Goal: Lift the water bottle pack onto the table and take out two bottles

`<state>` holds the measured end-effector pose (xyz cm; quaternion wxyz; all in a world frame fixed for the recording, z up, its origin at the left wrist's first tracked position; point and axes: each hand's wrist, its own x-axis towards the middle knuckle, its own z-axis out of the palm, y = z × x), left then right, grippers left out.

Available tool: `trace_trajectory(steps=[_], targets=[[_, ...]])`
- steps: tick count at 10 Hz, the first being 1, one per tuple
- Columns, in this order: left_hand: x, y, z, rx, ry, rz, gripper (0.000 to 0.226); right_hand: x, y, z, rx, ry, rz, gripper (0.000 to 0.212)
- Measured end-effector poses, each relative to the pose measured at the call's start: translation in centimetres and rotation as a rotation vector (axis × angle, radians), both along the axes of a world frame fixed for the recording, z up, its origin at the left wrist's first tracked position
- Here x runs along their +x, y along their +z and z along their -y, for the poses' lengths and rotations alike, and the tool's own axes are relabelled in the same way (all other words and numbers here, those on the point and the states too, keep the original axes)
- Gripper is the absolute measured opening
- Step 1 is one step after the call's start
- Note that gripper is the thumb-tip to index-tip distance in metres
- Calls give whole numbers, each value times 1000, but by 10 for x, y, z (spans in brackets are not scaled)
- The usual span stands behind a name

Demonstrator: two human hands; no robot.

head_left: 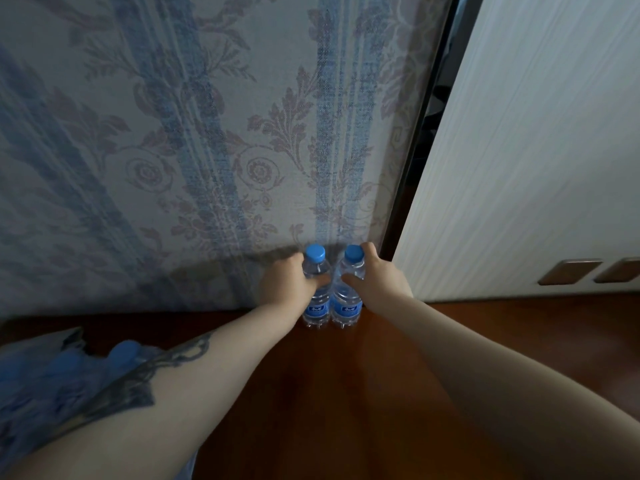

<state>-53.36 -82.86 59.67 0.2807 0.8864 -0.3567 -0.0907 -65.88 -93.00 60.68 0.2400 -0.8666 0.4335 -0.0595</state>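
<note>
While both arms reach forward over the dark wooden tabletop (pixel 346 393), 2 clear water bottles stand upright at its far edge, just beside each other and close against the patterned blue-and-mauve wallpaper (pixel 173 133). The left hand (pixel 289 282) has its grip closed around the upper body of the left bottle (pixel 316 306), thumb across the front just under the shoulder, with the blue cap (pixel 315 253) standing free above the fingers. The right hand (pixel 375 271) has its grip closed around the right bottle (pixel 346 308) in the same manner, thumb pointing inward toward the other bottle and fingers curled behind near the right bottle's blue cap (pixel 354 253). Each bottle carries a blue label low on its body, and both bases appear to rest on the wood.

At the lower left, partly hidden behind the tattooed left forearm, lies the water bottle pack (pixel 69 375), blurred, with several blue caps showing through its wrapping; it sits on the tabletop well apart from the 2 bottles. A white door (pixel 536 150) stands to the right, with a dark gap between it and the wall.
</note>
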Motion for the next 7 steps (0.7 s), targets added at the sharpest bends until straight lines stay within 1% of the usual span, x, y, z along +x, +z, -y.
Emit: trace_trajectory(steps=[2, 3, 4, 5, 6, 7], targets=[[1, -3, 1, 21, -6, 17, 44, 1, -3, 4, 4, 3, -37, 55], [-1, -4, 1, 31, -12, 53, 51, -1, -6, 1, 11, -28, 4, 57], [2, -6, 1, 48, -38, -6, 58, -3, -9, -5, 63, -67, 26, 60], [7, 3, -1, 96, -75, -39, 60, -3, -5, -12, 144, -77, -118, 72], [17, 19, -7, 170, -81, 19, 46, -4, 6, -19, 38, -64, -306, 71], [20, 30, -22, 349, -62, 50, 32, -12, 22, -31, -32, -66, -399, 62]])
